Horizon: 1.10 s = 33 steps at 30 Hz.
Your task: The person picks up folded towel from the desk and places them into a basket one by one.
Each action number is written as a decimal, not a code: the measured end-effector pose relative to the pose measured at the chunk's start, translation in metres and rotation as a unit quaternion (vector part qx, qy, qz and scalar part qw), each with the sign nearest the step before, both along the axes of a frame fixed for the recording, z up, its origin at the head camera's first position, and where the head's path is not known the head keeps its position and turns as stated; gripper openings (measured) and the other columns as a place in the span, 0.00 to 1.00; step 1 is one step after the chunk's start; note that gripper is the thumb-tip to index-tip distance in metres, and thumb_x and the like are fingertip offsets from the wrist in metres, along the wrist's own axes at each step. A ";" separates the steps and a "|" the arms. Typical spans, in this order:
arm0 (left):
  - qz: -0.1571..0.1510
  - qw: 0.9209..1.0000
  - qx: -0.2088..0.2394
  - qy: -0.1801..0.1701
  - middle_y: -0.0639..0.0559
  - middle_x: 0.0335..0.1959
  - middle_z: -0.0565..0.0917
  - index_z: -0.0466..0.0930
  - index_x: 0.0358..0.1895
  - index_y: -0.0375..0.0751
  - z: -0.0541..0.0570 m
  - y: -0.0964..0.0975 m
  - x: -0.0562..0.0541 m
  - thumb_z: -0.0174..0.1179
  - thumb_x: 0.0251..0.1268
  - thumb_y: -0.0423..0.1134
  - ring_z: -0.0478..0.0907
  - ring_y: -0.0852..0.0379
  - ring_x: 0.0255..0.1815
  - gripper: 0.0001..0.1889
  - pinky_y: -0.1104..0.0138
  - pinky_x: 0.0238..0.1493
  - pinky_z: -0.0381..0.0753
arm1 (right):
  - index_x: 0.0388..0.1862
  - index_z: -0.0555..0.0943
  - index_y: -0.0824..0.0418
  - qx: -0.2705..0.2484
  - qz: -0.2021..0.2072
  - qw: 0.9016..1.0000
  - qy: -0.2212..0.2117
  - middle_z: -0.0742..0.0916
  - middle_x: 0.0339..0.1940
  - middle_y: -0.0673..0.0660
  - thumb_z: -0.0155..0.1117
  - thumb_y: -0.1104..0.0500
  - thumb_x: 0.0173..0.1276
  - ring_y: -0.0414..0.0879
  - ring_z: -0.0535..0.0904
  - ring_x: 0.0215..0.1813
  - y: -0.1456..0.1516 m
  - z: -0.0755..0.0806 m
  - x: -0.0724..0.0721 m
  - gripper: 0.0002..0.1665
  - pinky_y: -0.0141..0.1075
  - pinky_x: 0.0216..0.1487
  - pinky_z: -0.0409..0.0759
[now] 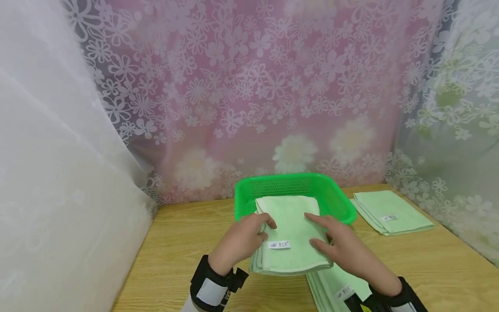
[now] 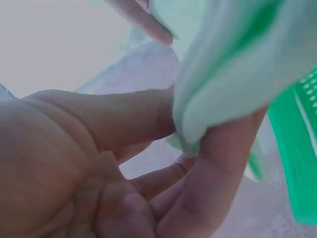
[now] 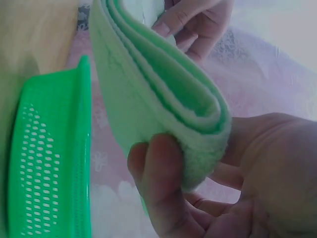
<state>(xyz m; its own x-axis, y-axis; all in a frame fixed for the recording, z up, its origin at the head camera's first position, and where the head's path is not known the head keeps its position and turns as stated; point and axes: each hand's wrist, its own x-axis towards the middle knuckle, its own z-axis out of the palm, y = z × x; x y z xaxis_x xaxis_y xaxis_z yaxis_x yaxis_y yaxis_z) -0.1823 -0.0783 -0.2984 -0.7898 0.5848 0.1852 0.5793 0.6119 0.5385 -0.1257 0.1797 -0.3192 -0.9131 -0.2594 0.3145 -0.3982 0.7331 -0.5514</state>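
Observation:
Both hands hold a folded light green towel with a small white label, in front of and partly over the near side of a green plastic basket. My left hand pinches its left edge between thumb and fingers; the left wrist view shows the fold caught there. On the opposite edge, my right hand grips with the thumb on top and fingers beneath. In the right wrist view the towel's thick folded layers show, raised beside the basket. The towel hides part of the basket's inside.
Another folded green towel lies on the wooden table at the right. More folded green towels lie at the near edge, partly under the right forearm. Floral curtains hang behind the table, and a pale sheet hangs at the left.

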 end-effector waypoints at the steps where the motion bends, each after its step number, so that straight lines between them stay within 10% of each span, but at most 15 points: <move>1: 0.005 1.000 0.010 0.000 0.49 0.49 0.85 0.84 0.48 0.45 0.001 0.000 -0.004 0.61 0.69 0.29 0.75 0.58 0.36 0.10 0.68 0.35 0.74 | 0.74 0.69 0.60 0.000 0.003 1.000 0.006 0.80 0.56 0.58 0.67 0.57 0.71 0.36 0.66 0.30 0.001 0.002 -0.006 0.34 0.33 0.33 0.67; 9: 0.042 0.995 0.089 -0.006 0.50 0.60 0.81 0.87 0.53 0.48 0.003 0.004 -0.035 0.59 0.72 0.30 0.64 0.58 0.22 0.14 0.69 0.25 0.65 | 0.75 0.67 0.61 0.001 0.023 1.000 0.017 0.77 0.62 0.63 0.64 0.57 0.73 0.43 0.68 0.33 0.012 0.021 -0.044 0.35 0.35 0.33 0.67; 21: 0.075 0.985 0.154 -0.017 0.43 0.62 0.78 0.84 0.59 0.43 0.001 0.020 -0.063 0.55 0.73 0.28 0.78 0.49 0.46 0.16 0.66 0.32 0.75 | 0.77 0.65 0.60 -0.007 0.016 1.000 0.023 0.74 0.61 0.63 0.63 0.56 0.74 0.40 0.64 0.23 0.022 0.028 -0.080 0.35 0.34 0.24 0.66; 33: 0.089 0.987 0.137 -0.001 0.43 0.63 0.77 0.81 0.62 0.43 0.007 0.029 -0.084 0.55 0.73 0.28 0.72 0.52 0.35 0.18 0.67 0.30 0.71 | 0.77 0.64 0.60 -0.002 0.014 0.999 0.035 0.73 0.66 0.65 0.61 0.56 0.75 0.43 0.64 0.25 0.027 0.031 -0.107 0.35 0.35 0.27 0.66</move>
